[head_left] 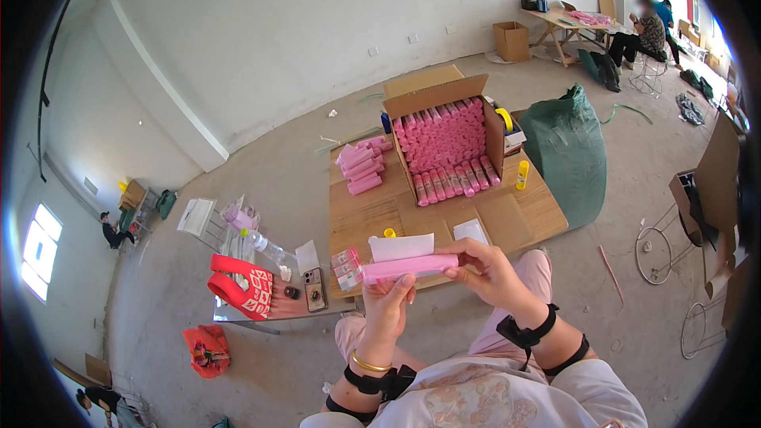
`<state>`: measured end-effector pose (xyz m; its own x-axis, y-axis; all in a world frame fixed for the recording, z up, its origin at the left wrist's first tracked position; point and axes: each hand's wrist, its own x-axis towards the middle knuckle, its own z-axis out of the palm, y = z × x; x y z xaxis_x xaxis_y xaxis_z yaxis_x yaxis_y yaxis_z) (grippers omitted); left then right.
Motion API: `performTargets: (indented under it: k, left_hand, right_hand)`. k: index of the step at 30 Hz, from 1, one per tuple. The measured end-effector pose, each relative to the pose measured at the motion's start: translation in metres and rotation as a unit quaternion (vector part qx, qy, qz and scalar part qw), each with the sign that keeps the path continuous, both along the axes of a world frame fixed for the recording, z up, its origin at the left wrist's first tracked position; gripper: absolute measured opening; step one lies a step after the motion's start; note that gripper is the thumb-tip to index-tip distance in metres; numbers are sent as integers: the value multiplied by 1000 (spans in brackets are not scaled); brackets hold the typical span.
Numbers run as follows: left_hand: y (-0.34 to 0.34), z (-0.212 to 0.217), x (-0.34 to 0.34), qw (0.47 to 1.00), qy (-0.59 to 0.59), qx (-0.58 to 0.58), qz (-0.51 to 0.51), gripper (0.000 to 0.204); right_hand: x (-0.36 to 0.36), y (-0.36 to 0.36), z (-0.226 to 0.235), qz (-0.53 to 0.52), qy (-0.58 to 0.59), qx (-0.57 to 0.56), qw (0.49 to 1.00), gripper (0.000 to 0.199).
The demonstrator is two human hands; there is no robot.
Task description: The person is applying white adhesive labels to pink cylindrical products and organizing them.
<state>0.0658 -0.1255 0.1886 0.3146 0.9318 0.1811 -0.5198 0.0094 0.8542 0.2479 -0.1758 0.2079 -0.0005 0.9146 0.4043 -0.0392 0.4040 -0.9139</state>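
I hold a pink plastic roll (412, 268) level above the table's near edge. My left hand (386, 303) grips it from below near its left end, thumb against the roll. At the other end my right hand (491, 273) pinches it between thumb and fingers. Along the roll's far side stands a white paper slip (402, 247); whether it is stuck on I cannot tell. Pink-and-white printed slips (346, 269) lie by the roll's left end. An open cardboard box (436, 95) full of similar pink rolls (444, 147) stands beyond, tilted toward me.
On the wooden table (357, 210) are a pile of pink rolls (365, 168), a yellow glue stick (522, 175) and white paper (472, 231). A side table to the left holds a red bag (246, 285), a bottle (265, 246) and a phone (315, 289). A green sack (567, 158) stands right.
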Motion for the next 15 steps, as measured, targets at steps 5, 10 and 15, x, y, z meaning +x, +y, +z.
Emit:
performTargets:
  k: [5,10,15]
  left_hand:
    - [0,2,1,1000,11,-4,4,31]
    - [-1,8,5,999,-8,-29,12,20]
    - [-4,13,14,996,-20,-83,-1,20]
  right_hand:
    - [5,3,-1,7,-4,1,1000,29]
    - [2,6,-4,50,32,-7,998,39]
    - [-19,16,-9,59,137,-25,988,32]
